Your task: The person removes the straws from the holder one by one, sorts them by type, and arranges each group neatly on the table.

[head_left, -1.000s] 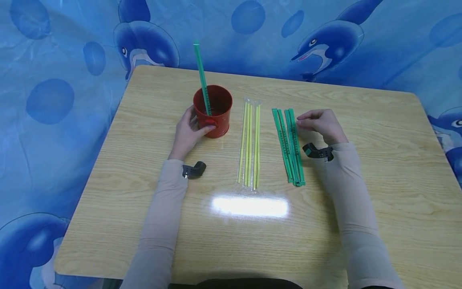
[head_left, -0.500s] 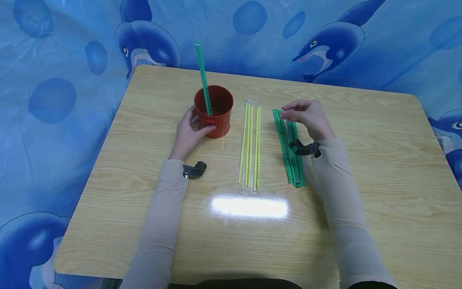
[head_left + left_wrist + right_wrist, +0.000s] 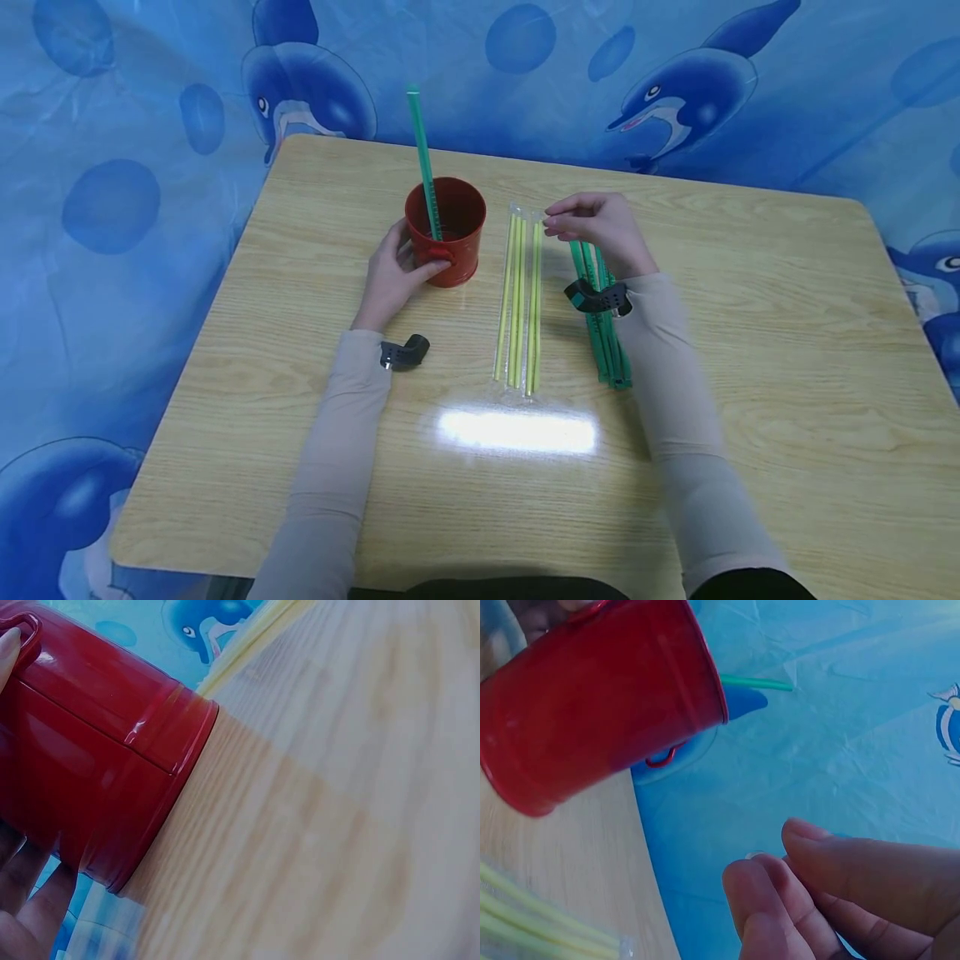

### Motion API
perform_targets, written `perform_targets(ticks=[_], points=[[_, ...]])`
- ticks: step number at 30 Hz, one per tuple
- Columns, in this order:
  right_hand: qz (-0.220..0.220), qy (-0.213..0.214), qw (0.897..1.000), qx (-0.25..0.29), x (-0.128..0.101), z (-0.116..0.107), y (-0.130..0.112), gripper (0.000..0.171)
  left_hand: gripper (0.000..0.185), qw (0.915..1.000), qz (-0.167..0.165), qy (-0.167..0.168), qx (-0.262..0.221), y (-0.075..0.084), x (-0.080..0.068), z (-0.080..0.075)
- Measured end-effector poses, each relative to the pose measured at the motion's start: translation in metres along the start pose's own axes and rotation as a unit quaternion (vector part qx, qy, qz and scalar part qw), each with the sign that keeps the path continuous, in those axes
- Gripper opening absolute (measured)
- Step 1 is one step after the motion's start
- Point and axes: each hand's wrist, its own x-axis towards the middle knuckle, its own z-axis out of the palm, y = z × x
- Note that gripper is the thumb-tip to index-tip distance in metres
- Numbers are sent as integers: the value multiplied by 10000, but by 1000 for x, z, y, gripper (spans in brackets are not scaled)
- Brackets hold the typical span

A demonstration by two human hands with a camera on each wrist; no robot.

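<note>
Yellow straws (image 3: 520, 300) lie between both hands.

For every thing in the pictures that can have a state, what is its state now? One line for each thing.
red bucket: upright on the table, one green straw inside.
green straw in the bucket: standing, leaning on the rim.
yellow straws: lying flat, in clear wrappers.
green straws on the table: lying flat, partly under the right wrist.
left hand: holds the bucket's side.
right hand: fingers curled, above the yellow straws' far end; contact unclear.
</note>
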Motion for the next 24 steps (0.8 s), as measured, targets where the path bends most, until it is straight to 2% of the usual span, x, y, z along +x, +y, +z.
perform_targets(ticks=[8, 9, 18, 24], points=[[-130, -138, 9997, 161, 8, 17, -13, 15, 76, 10000, -15, -11, -8, 5, 0, 0], [-139, -146, 9996, 187, 9, 19, -15, 15, 76, 10000, 12, 2, 5, 1, 1, 0], [-64, -223, 9984, 507, 19, 37, -27, 16, 75, 10000, -12, 13, 23, 3, -1, 0], [-227, -321, 9969, 678, 28, 49, -35, 15, 75, 10000, -71, 1, 52, 2, 0, 1]])
